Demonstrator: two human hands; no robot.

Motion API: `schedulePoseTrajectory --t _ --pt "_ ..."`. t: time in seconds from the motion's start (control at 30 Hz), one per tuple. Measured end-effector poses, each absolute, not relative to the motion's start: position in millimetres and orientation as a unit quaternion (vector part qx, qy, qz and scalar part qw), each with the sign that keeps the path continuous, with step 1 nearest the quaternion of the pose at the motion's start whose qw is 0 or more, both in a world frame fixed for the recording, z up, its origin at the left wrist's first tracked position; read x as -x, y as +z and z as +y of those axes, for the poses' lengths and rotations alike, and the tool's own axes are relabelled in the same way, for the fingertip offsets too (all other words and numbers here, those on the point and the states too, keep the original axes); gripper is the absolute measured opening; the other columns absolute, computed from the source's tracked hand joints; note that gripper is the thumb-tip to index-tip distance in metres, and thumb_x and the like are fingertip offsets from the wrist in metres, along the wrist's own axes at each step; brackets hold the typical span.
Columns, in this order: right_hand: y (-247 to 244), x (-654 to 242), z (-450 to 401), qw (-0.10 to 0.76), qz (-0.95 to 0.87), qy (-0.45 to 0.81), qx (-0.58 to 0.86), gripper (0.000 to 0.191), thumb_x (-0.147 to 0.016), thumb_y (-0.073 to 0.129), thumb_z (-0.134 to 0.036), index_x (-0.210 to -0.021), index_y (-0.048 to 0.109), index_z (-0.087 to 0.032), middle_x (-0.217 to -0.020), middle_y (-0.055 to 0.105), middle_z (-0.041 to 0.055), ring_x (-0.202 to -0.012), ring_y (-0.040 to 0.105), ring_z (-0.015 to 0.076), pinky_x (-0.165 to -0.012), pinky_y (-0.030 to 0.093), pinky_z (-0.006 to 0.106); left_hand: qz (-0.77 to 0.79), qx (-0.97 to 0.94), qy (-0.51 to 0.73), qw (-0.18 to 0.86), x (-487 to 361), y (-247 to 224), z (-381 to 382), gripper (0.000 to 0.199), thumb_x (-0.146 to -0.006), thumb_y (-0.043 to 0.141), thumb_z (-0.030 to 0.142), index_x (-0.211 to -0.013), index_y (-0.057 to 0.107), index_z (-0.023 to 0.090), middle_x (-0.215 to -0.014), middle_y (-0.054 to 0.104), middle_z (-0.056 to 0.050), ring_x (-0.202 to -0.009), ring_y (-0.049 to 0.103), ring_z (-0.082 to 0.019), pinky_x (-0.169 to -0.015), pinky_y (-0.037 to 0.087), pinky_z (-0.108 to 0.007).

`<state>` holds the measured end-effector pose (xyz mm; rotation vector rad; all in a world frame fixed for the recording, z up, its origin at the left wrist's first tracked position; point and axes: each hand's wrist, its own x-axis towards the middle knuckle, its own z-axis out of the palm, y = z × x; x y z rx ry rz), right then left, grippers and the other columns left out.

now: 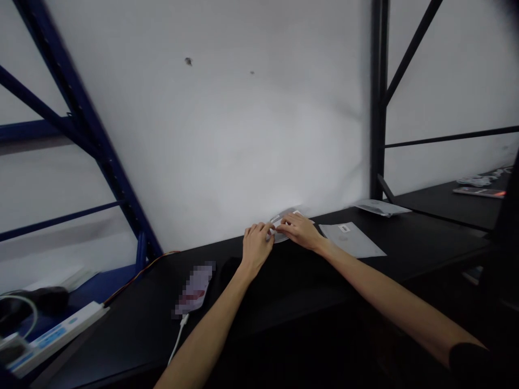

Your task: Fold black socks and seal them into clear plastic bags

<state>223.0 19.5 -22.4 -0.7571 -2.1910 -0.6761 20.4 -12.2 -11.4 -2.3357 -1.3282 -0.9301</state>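
**Left hand (256, 247) and right hand (295, 230) closing on a silvery plastic packet (282, 235)**

The fingertips of both hands are meeting narrowly on the packet, holding it between them near a small white label (276, 219) at its edge. The right fingers are reaching leftward, nearly straight and close together, while the left fingers are curling over from the near side. The packet is lying at the far edge of a matte black bench (133, 329), against a white painted wall (203, 135).

Both wrists are angling inward, with the bare forearms converging from the near edge. A dark sleeve (466, 359) is covering the right arm above the elbow.

To the right, a pale flat envelope (351, 240) with a small label is lying just beside the right hand, and a second pale packet (381, 208) is resting farther off. To the left, a flat, pixelated object (194, 289) is trailing a white cable (177, 337), and a white power strip (52, 337) is sitting beyond it, near a blue steel rack frame (77, 108).
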Motion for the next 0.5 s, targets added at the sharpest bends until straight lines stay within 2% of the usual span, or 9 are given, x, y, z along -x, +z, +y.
schedulePoseTrajectory --t 0.07,0.17,0.23,0.3,0.4,0.5 --pt "-19.2 -224.0 15.1 0.362 -0.858 -0.230 0.281 0.020 -0.104 0.053 -0.031 -0.115 0.068 -0.022 -0.107 0.065 0.0086 -0.102 0.056 0.0228 -0.090 0.040 0.036 -0.479 0.811 -0.309 0.135 -16.2 -13.9 -5.8 0.017 -0.095 0.058 0.022 -0.108 0.068 0.028 -0.099 0.068 -0.002 -0.098 0.063 -0.021 -0.096 0.039 -0.037" --pt "-12.3 -226.8 0.3 0.354 -0.885 -0.140 0.266 0.031 -0.099 0.061 -0.045 -0.117 0.066 -0.021 -0.103 0.065 0.0075 -0.096 0.057 0.0223 -0.089 0.044 0.036 -0.515 0.781 -0.328 0.134 -8.0 -12.3 0.0 0.017 -0.096 0.056 0.022 -0.108 0.068 0.027 -0.101 0.069 -0.002 -0.091 0.064 -0.018 -0.092 0.039 -0.035" --pt "-11.3 -232.0 -9.9 0.309 -0.910 -0.084 0.262 0.040 -0.094 0.066 -0.053 -0.119 0.065 -0.022 -0.107 0.065 0.0073 -0.099 0.058 0.0229 -0.090 0.046 0.037 -0.536 0.759 -0.344 0.137 -1.7 -9.6 1.8 0.018 -0.097 0.055 0.022 -0.108 0.068 0.027 -0.103 0.069 -0.002 -0.087 0.064 -0.017 -0.090 0.039 -0.034" --pt "-15.3 -239.9 -15.5 0.243 -0.926 -0.062 0.281 0.056 -0.086 0.073 -0.057 -0.130 0.061 -0.024 -0.121 0.062 0.0096 -0.111 0.055 0.0276 -0.098 0.045 0.042 -0.549 0.744 -0.354 0.139 4.1 -7.4 2.6 0.018 -0.096 0.054 0.022 -0.108 0.068 0.027 -0.102 0.069 -0.002 -0.085 0.064 -0.017 -0.088 0.039 -0.034" --pt "-27.4 -250.5 -14.4 0.155 -0.919 -0.057 0.357 0.084 -0.080 0.077 -0.051 -0.152 0.044 -0.022 -0.136 0.055 0.0161 -0.125 0.049 0.0370 -0.105 0.040 0.053 -0.557 0.735 -0.362 0.136 9.1 -6.5 2.5 0.018 -0.095 0.055 0.021 -0.106 0.068 0.027 -0.100 0.068 -0.001 -0.083 0.064 -0.016 -0.087 0.039 -0.033" --pt "-38.5 -251.8 -11.3 0.124 -0.905 -0.077 0.399 0.085 -0.077 0.072 -0.029 -0.155 0.039 -0.019 -0.140 0.051 0.0194 -0.129 0.047 0.0416 -0.105 0.037 0.058 -0.559 0.731 -0.367 0.137 8.6 -6.6 1.3 0.017 -0.095 0.056 0.021 -0.105 0.068 0.027 -0.099 0.067 -0.001 -0.083 0.064 -0.016 -0.087 0.039 -0.033"
